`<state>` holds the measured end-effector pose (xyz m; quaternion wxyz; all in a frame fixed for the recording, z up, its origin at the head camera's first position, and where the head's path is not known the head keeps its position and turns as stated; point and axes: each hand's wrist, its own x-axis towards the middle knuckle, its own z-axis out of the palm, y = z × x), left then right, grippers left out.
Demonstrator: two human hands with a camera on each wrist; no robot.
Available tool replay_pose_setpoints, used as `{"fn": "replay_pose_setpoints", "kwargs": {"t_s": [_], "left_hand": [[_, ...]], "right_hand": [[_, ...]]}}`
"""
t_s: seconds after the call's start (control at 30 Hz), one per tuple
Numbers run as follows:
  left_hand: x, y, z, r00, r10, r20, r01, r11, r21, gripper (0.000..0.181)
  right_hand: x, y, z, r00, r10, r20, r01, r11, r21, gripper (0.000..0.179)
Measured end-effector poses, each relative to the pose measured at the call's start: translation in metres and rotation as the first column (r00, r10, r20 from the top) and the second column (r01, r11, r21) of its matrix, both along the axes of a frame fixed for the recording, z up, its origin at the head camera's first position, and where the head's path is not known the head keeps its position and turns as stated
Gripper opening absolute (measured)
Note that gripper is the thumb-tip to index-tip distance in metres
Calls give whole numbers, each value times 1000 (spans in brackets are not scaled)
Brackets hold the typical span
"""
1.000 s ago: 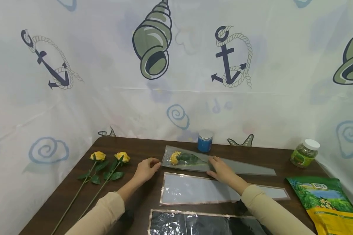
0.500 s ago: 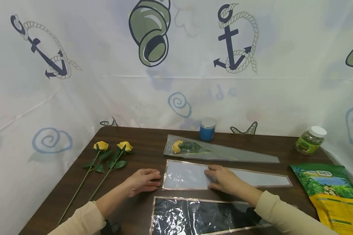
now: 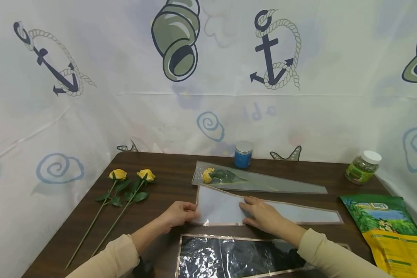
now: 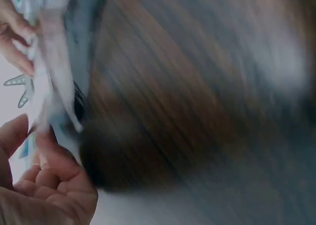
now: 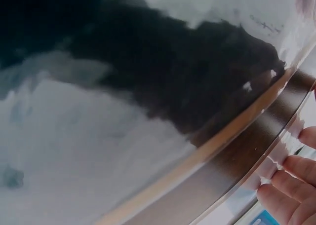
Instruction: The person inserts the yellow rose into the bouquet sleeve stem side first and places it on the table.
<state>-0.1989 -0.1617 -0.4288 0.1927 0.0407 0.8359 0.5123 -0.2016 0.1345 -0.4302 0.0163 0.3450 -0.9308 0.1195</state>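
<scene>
In the head view a white tapered flower sleeve (image 3: 217, 206) with a gold border lies across the middle of the table. My left hand (image 3: 180, 213) pinches its wide left end between thumb and fingers, and the upper corner there is raised. Fingers of my right hand (image 3: 265, 217) rest flat on the sleeve's middle. Behind it, a clear grey-backed sleeve (image 3: 285, 186) holds one yellow rose (image 3: 208, 175). The left wrist view, though blurred, shows the thumb and fingertip meeting at the sleeve's edge (image 4: 47, 96).
A shiny black sleeve (image 3: 250, 255) lies in front. Two yellow roses (image 3: 117, 174) with long stems lie at the left. A blue jar (image 3: 243, 155) stands at the back. At the right are a green-labelled jar (image 3: 363, 168) and a green and yellow bag (image 3: 385, 231).
Both hands have come from the rear sleeve to the white one. The left hand has taken hold of its left end and lifted its corner; the right fingers stay on its middle.
</scene>
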Motion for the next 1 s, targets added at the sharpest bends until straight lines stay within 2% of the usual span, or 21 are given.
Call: {"fn": "replay_pose_setpoints", "kwargs": {"t_s": [0.13, 0.3, 0.4, 0.47, 0.6, 0.7, 0.83, 1.0], "left_hand": [[-2, 1, -1, 995, 8, -99, -14, 999, -53, 17], [-4, 4, -5, 990, 84, -117, -88, 995, -34, 21], [-4, 7, -7, 986, 113, -121, -115, 993, -13, 24], [-4, 9, -8, 985, 123, -123, -124, 992, 4, 26], [-4, 15, -8, 986, 123, -112, -121, 992, 24, 29], [-4, 19, -6, 988, 111, -107, -108, 994, 36, 31], [-5, 23, -4, 987, 105, -120, -100, 994, 53, 31], [-8, 25, -5, 988, 100, -117, -95, 994, 51, 32]], "right_hand": [[2, -1, -1, 1000, -13, 5, 13, 1000, -11, 49], [1, -3, 0, 1000, 2, -14, -2, 1000, -27, 45], [-2, -13, 0, 999, -28, -42, 23, 992, -123, 37], [-4, -25, -1, 996, -65, -60, 49, 971, -236, 31], [-7, -55, -1, 989, -114, -91, 62, 893, -446, 31], [-9, -73, -1, 980, -135, -145, 46, 867, -496, 36], [-11, -84, -4, 964, -169, -205, 40, 854, -519, 30], [-12, -87, -4, 961, -190, -203, 43, 822, -568, 18]]}}
